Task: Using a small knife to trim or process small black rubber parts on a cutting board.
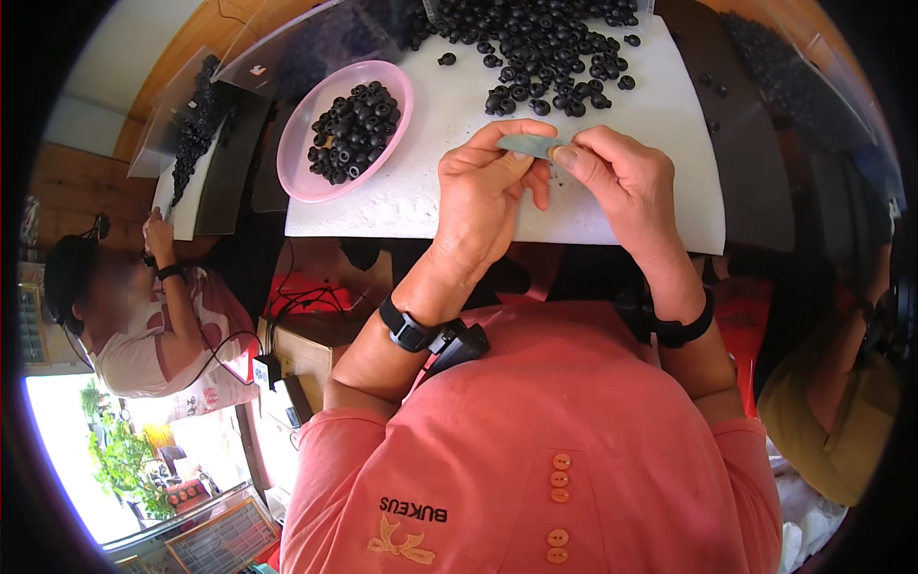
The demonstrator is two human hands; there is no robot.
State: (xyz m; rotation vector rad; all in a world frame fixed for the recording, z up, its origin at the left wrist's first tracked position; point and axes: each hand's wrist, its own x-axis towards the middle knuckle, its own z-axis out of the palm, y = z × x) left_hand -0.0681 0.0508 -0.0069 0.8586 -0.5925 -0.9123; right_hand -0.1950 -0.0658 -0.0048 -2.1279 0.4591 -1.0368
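Observation:
Above the front part of the white board [421, 220], both hands meet at a small, flat, pale blue-green strip [521, 144]. My left hand [483, 187] is closed on it, pinching one side between thumb and fingers. My right hand [626, 177] grips the other end between thumb and forefinger. What kind of thing the strip is, I cannot make out. Just beyond the hands lies a loose heap of small black rounded pieces [545, 62], some showing a round hole. To the left, a pink round bowl [295, 167] holds more black pieces [354, 134].
Clear plastic panels [316, 48] stand at the far left of the board. At the left, another person [153, 316] works at a second board with black pieces [201, 124]. A person in an olive sleeve [832, 421] sits at the right. A cardboard box [311, 359] stands below.

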